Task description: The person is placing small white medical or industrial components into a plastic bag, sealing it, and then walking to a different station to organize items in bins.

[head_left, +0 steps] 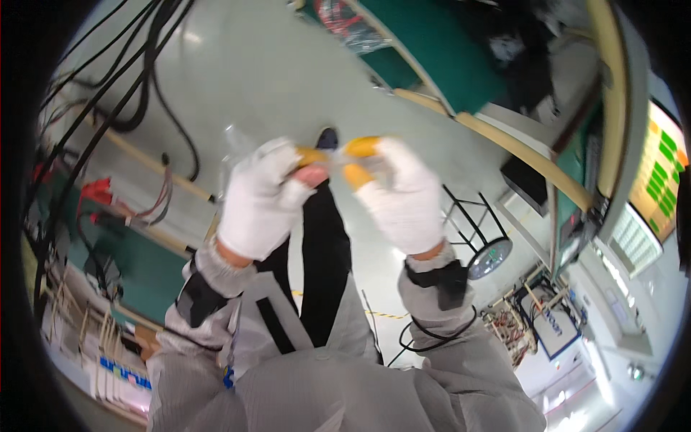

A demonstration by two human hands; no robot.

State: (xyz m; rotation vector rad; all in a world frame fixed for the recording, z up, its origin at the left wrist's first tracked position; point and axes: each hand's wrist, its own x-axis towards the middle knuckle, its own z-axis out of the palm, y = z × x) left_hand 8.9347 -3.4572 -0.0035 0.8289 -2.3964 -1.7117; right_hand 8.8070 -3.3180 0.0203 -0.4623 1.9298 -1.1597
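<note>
My left hand [263, 198] is raised in front of my body in a white glove with yellow fingertips. Its yellow fingertip and a pinkish, bare-looking thumb are pressed together; anything between them is too small or blurred to make out. Close by on the right is my right hand [403, 191], gloved the same way. Its yellow-tipped thumb and fingers curve apart with a gap, and no object shows between them. The two hands face each other without touching. Black bands [439, 283] wrap both grey sleeves at the wrists.
Thick black cables [147, 79] hang at the upper left, above a green-topped bench [129, 270] with red connectors [97, 191]. Another green-topped bench [453, 57] stands at the upper right. A stool [491, 258] is right of my right hand, and a lit screen [656, 169] lies farther right.
</note>
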